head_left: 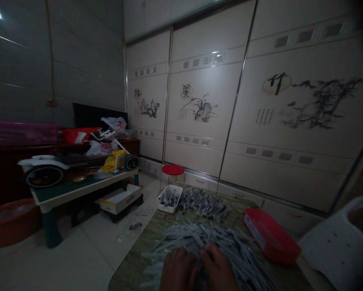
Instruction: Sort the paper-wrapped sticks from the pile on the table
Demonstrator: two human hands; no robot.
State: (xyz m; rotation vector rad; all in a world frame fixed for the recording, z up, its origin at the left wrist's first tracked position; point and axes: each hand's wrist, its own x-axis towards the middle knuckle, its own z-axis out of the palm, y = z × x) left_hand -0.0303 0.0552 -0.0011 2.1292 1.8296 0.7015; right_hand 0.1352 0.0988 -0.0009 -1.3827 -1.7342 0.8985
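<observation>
Sticks (184, 232), seemingly touching fingers (212, 254), stop short of left table edge (135, 248).

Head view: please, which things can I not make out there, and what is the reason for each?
All in the head view:
- Whether the left hand and right hand grip anything: blurred and dark.
- Part of the pile of thin pieces: hidden by both hands.
- Orange tub: cut off by the left edge.
- White holed object: cut off by the right edge.
- Small writing on the sliding doors: too small and dim to read.
</observation>
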